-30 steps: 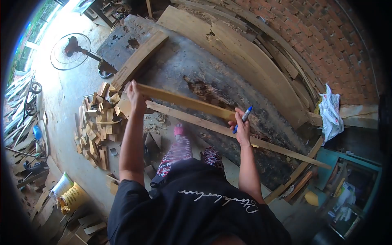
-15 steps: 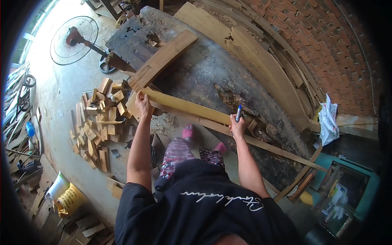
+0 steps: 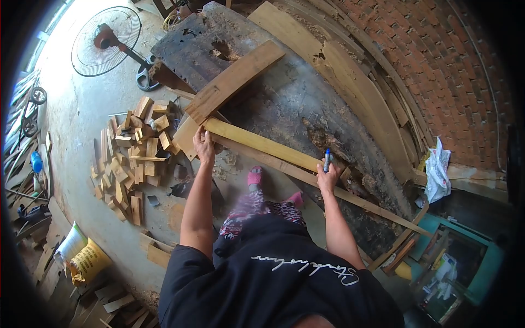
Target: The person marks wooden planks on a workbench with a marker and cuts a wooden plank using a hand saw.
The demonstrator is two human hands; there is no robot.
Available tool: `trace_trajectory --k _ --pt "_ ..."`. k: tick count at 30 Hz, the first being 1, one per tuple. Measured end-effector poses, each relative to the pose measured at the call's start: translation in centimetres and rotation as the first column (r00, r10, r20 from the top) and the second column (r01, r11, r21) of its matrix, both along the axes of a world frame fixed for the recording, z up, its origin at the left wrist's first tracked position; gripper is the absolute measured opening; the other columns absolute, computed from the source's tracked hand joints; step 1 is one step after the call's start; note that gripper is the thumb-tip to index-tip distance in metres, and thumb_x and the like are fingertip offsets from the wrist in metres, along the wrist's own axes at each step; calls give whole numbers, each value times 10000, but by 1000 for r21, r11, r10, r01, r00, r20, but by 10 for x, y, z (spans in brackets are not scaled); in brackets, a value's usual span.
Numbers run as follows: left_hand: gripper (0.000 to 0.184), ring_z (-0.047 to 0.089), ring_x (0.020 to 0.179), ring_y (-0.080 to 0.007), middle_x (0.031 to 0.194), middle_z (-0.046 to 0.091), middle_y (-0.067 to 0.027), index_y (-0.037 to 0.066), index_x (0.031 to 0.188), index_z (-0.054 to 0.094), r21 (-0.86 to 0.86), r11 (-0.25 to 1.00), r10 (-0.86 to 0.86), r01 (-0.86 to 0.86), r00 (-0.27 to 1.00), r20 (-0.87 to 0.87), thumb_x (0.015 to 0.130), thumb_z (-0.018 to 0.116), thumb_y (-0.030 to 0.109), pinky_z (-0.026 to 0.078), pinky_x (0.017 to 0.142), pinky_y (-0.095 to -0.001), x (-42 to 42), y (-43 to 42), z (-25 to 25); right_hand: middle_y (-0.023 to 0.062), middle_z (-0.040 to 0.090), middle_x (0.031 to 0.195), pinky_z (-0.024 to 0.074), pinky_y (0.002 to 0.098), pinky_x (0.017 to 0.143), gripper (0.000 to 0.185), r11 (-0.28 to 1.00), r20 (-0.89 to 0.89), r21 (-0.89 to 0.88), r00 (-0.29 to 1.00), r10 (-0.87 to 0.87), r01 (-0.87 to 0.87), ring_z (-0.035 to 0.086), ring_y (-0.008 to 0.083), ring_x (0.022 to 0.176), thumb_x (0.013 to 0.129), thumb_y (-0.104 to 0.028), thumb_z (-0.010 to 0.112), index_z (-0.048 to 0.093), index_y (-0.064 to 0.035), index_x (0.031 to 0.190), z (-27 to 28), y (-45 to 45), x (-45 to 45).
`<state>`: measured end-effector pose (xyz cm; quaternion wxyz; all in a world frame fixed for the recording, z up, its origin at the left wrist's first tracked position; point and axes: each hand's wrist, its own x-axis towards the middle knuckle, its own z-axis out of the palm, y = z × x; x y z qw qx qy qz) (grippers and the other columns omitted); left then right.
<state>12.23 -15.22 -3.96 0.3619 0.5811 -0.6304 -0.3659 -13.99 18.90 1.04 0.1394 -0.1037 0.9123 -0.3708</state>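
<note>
A yellowish wooden board (image 3: 262, 144) slants across in front of me, between my two hands. My left hand (image 3: 204, 146) is closed on its left end, close to the end of a thick brown plank (image 3: 235, 82). At the other end, my right hand (image 3: 328, 177) grips the board and also holds a marker (image 3: 327, 159), blue tip upward. A longer, thinner strip of wood (image 3: 377, 210) runs just below the board and extends past it to the lower right. Underneath lies a large, dark, weathered slab (image 3: 279, 104) with rotted hollows.
Left of me, short wood offcuts (image 3: 131, 158) are heaped on the floor, with a pedestal fan (image 3: 106, 41) beyond. Curved planks (image 3: 350, 82) lean by the brick wall (image 3: 432, 71). A teal frame (image 3: 484, 262) stands at lower right, and a yellow sack (image 3: 90, 261) at lower left.
The scene has shifted slightly within the view, mostly rightward, as the camera moved. Both hands keep their hold on the board, and the marker remains in my right hand.
</note>
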Motion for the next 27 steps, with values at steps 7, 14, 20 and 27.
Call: trace_trajectory --k 7,14,20,27 --pt "321 570 736 -90 956 612 -36 83 1173 601 426 901 75 84 937 -342 912 631 268 473 585 -243 13 20 14 153 539 943 417 398 862 294 998 18 37 998 56 -57 506 315 961 755 -188 743 673 -89 1023 3 17 -6" --pt "354 555 696 -69 875 615 -5 106 1221 584 392 907 21 152 915 -403 916 634 280 442 575 -233 17 22 -2 133 523 903 429 395 839 296 994 -6 61 996 91 -90 523 307 917 745 -191 753 678 -98 1016 0 21 -9" --pt "374 584 752 -95 908 617 -32 57 1220 564 438 878 45 194 877 -479 911 648 250 464 670 -223 8 5 6 126 522 885 434 390 820 307 992 8 29 993 121 -122 525 295 906 728 -186 767 680 -100 1010 3 32 -15" --pt "139 569 723 -68 820 650 -12 23 938 655 401 907 45 127 919 -392 878 684 145 450 632 -207 24 8 -8 130 533 892 453 386 798 305 967 -53 116 970 235 -228 544 289 864 719 -184 770 688 -117 1004 17 48 -21"
